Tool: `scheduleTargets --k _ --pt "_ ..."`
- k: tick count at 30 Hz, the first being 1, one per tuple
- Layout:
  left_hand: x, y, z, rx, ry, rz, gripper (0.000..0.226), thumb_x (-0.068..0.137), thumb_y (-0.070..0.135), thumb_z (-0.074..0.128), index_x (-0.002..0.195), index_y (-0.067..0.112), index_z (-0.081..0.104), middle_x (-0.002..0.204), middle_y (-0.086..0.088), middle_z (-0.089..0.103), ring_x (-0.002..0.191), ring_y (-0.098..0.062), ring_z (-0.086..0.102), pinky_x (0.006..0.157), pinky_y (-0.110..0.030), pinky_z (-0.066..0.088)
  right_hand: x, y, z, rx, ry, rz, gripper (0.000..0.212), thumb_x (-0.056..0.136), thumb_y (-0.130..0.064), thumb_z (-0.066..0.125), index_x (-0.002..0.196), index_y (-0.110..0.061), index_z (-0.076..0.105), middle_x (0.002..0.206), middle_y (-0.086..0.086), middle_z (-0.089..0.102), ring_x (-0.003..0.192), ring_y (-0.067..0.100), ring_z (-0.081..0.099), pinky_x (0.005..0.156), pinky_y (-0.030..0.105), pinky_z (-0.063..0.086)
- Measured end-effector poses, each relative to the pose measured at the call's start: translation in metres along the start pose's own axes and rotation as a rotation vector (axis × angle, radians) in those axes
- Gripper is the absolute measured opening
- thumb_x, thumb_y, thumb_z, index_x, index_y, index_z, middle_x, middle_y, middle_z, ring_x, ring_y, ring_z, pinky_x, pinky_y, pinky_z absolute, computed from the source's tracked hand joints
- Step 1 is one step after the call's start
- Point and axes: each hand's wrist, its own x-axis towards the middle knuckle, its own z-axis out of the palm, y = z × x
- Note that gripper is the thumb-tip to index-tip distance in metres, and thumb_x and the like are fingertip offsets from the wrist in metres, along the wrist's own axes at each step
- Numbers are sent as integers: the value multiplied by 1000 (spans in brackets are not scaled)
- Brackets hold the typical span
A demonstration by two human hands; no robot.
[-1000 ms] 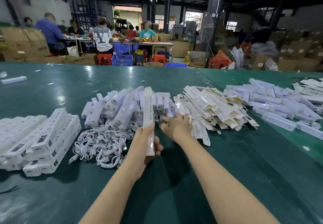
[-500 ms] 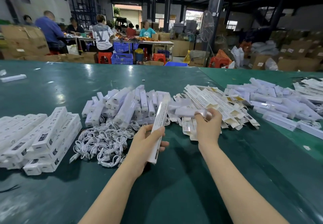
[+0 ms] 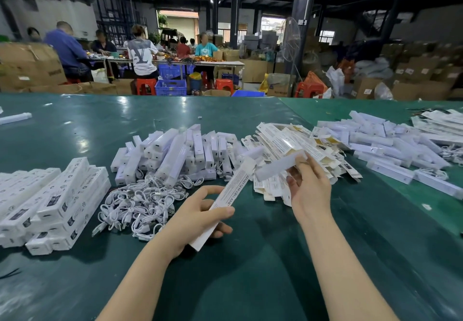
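My left hand (image 3: 198, 218) grips a long white printed carton (image 3: 230, 194), tilted with its open flap end pointing up and to the right. My right hand (image 3: 309, 190) holds a white light bar (image 3: 278, 165) by its right end, lifted above the table, with its left end close to the carton's open mouth. Behind the hands lie a heap of white light bars (image 3: 175, 155), a tangle of white cables (image 3: 140, 203) and a heap of flat unfolded cartons (image 3: 295, 145).
Stacked closed cartons (image 3: 55, 203) sit at the left on the green table (image 3: 250, 270). More white bars (image 3: 390, 148) lie at the right. One lone bar (image 3: 15, 118) lies far left. People work at a far bench among cardboard boxes.
My right hand picked a light bar out of the heap and lifted it toward the carton. My left hand tilted the carton to the right.
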Motion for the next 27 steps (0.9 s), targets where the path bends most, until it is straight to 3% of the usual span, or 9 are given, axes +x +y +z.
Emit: scheduleTargets --k 6,12,17,21,27 --pt "-1 1 0 44 -62 7 48 73 25 80 117 27 61 99 -13 73 78 -32 74 60 -28 55 0 -10 -1 92 -39 -16 19 93 -10 63 106 -23 66 97 2 70 69 7 66 70 22 56" --pt "-1 0 -1 58 -102 30 49 68 28 83 113 31 65 94 -13 72 77 -30 73 60 -28 54 -2 -6 1 16 -62 -74 20 94 -12 62 102 -30 63 81 -14 73 81 6 69 69 20 55" --pt "1 -2 -2 62 -63 40 53 69 30 83 117 29 61 94 -8 73 78 -27 73 60 -27 55 0 -6 -2 -32 -59 -69 21 93 -6 62 103 -25 61 93 -1 69 77 10 66 68 21 55" --pt "4 -4 -3 11 69 69 51 68 31 82 114 32 60 98 -7 73 76 -29 73 59 -28 55 -3 -5 -1 -227 -233 11 30 93 0 53 112 -23 54 104 13 58 81 17 66 64 24 56" --pt "4 -2 -4 -9 122 122 46 66 36 83 108 40 62 102 0 74 76 -28 74 60 -26 55 -19 9 10 -557 -573 204 33 91 2 52 115 -20 52 92 12 60 69 16 66 63 26 56"
